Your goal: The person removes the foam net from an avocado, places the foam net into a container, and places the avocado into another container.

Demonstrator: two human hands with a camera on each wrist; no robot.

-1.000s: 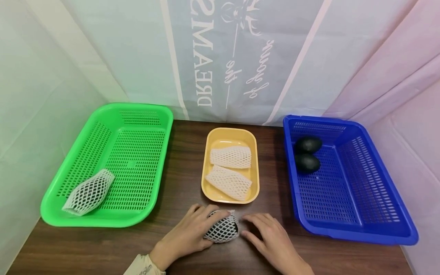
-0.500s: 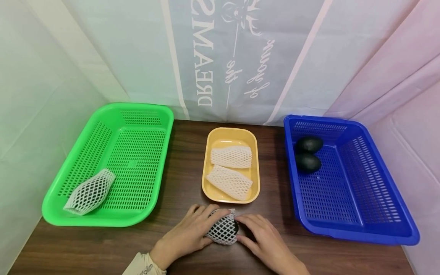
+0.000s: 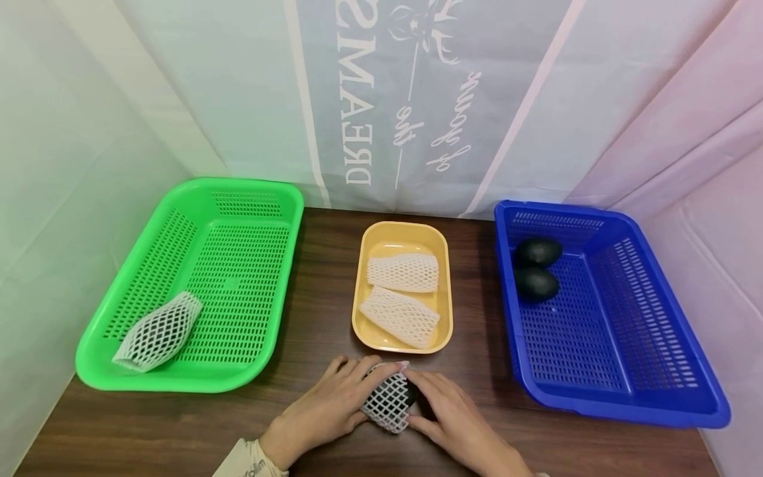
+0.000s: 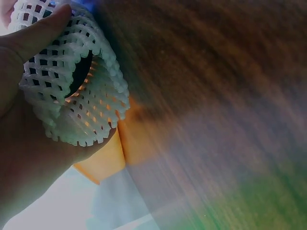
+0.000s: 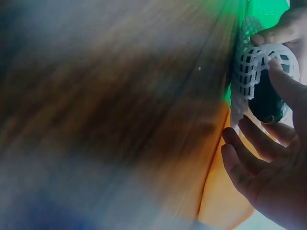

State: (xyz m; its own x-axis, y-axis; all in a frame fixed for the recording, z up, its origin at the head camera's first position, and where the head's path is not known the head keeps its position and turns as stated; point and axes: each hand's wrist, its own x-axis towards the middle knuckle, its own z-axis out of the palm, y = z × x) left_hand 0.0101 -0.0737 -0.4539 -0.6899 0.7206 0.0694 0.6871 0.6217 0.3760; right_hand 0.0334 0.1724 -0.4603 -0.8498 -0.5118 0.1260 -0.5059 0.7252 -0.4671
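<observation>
A dark green avocado (image 5: 265, 99) sits partly inside a white foam net sleeve (image 3: 386, 402) close over the table's front. My left hand (image 3: 331, 401) grips the sleeved avocado from the left, its thumb across the mesh. From the right, my right hand (image 3: 451, 416) pinches the sleeve's edge with thumb and fingers. In the right wrist view the avocado's bare end pokes out between the right fingers. The left wrist view shows the sleeve's loose open end (image 4: 91, 117), wider than the fruit. My left palm hides the rest.
A yellow tray (image 3: 357, 305) with two flat foam sleeves (image 3: 402, 273) stands just beyond the hands. At left, a green basket (image 3: 285, 265) holds a sleeved avocado (image 3: 159, 331). The blue basket (image 3: 620, 414) at right contains two bare avocados (image 3: 538, 283). A printed curtain (image 3: 501, 79) hangs behind.
My right hand has moved left from beside the sleeve and now pinches its edge. The sleeve's right edge is pulled slightly outward and down; the left hand keeps its grip.
</observation>
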